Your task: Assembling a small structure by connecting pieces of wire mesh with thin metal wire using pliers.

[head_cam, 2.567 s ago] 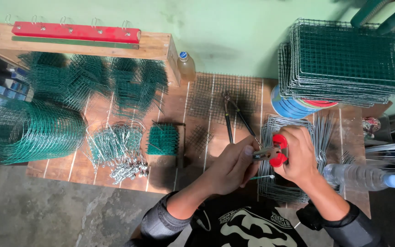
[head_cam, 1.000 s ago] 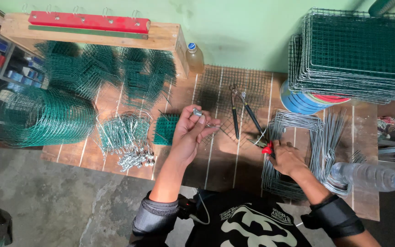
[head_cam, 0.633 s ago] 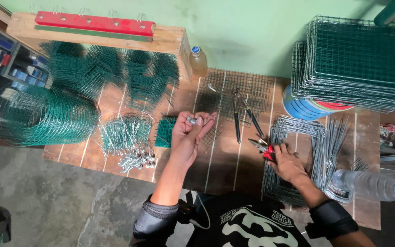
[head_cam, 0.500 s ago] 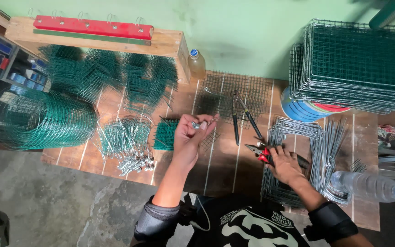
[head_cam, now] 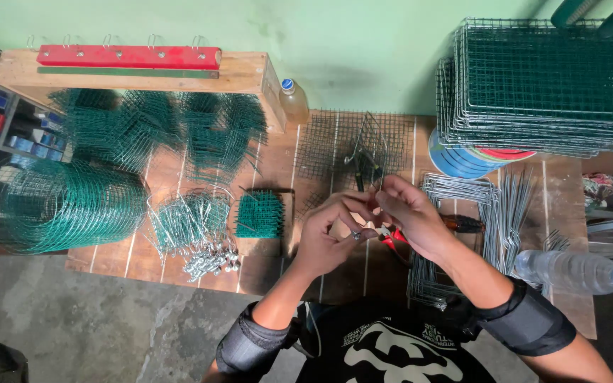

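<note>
Hands meeting above wooden table [head_cam: 278,163]: left hand [head_cam: 328,237] fingers pinching small metal clip [head_cam: 357,234], right hand [head_cam: 409,216] fingers closing on it too, red-handled pliers [head_cam: 394,240] lying beneath; steadying clip firmly helping, probably

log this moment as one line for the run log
left hand: pinching small metal clip | right hand: fingertips at clip | red-handled pliers: on bench under hands | wire mesh panel: behind

A pale green wall [head_cam: 363,35] is backing a wooden plank table [head_cam: 278,163], which is standing on a grey concrete floor [head_cam: 108,319] in even daylight.
</note>
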